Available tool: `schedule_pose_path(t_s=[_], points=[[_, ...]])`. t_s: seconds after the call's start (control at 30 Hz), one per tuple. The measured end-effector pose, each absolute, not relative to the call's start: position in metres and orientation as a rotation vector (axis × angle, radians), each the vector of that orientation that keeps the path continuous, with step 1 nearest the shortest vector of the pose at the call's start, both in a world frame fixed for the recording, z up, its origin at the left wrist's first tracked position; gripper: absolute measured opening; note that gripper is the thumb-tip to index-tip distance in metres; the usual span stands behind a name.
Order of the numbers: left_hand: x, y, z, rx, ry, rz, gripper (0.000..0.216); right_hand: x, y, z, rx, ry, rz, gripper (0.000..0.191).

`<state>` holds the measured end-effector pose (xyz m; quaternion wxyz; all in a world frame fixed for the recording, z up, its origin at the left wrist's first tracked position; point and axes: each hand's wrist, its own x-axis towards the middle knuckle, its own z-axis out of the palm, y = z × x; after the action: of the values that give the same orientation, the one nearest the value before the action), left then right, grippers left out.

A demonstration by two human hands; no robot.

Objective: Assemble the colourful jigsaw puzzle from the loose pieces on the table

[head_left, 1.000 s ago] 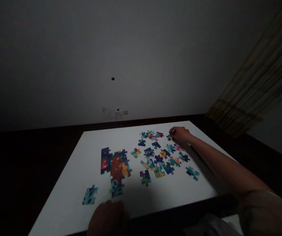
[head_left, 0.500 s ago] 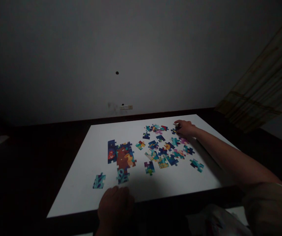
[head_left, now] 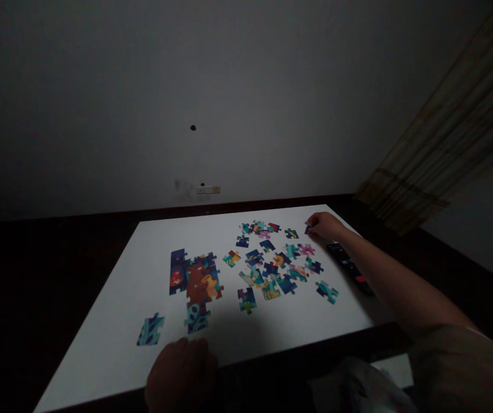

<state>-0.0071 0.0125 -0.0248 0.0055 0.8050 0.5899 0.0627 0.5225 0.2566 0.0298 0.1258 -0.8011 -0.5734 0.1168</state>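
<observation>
Head view: right hand (head_left: 327,225) grip pinches a dark jigsaw piece (head_left: 309,229) beyond the loose pieces (head_left: 267,258), laid out singly and apart from the joined cluster (head_left: 194,284) on the white counter (head_left: 100,310); left hand (head_left: 181,376) sits at the near edge, its grip impossible to tell.

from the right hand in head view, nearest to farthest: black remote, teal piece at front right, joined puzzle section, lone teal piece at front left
From the right hand, nearest first:
1. Black remote control, just beyond the wrist on the table's right side
2. Teal puzzle piece, front right
3. Joined puzzle section, left of the loose pieces
4. Lone teal piece, front left
</observation>
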Motion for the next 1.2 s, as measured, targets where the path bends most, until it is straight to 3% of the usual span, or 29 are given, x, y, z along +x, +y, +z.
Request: schedule_pose_path(t_s=[0.33,0.43,0.6,0.87,0.97,1.1,1.2], points=[[-0.013,0.010,-0.040,2.757,1.811,0.334,0.039,0.488,0.229,0.035,-2.349,-1.817,0.171,0.030],[-0.015,0.010,-0.041,2.713,1.854,0.291,0.038,0.469,0.210,0.033,-2.191,-2.013,0.278,0.035],[-0.017,0.011,-0.041,2.663,1.791,0.243,0.037,0.449,0.192,0.035,-2.020,-2.402,0.348,0.067],[-0.010,0.012,-0.038,2.585,1.848,0.218,0.031,0.444,0.195,0.042,-2.075,-2.291,0.357,0.068],[-0.009,0.012,-0.036,2.781,1.783,0.434,0.034,0.443,0.193,0.045,-1.998,-2.230,0.431,0.059],[-0.007,0.012,-0.031,2.941,1.731,0.762,0.034,0.440,0.186,0.048,-1.862,-1.961,0.596,0.024],[-0.005,0.014,-0.028,2.959,1.654,0.919,0.030,0.434,0.174,0.051,-1.726,-1.686,0.804,0.025]])
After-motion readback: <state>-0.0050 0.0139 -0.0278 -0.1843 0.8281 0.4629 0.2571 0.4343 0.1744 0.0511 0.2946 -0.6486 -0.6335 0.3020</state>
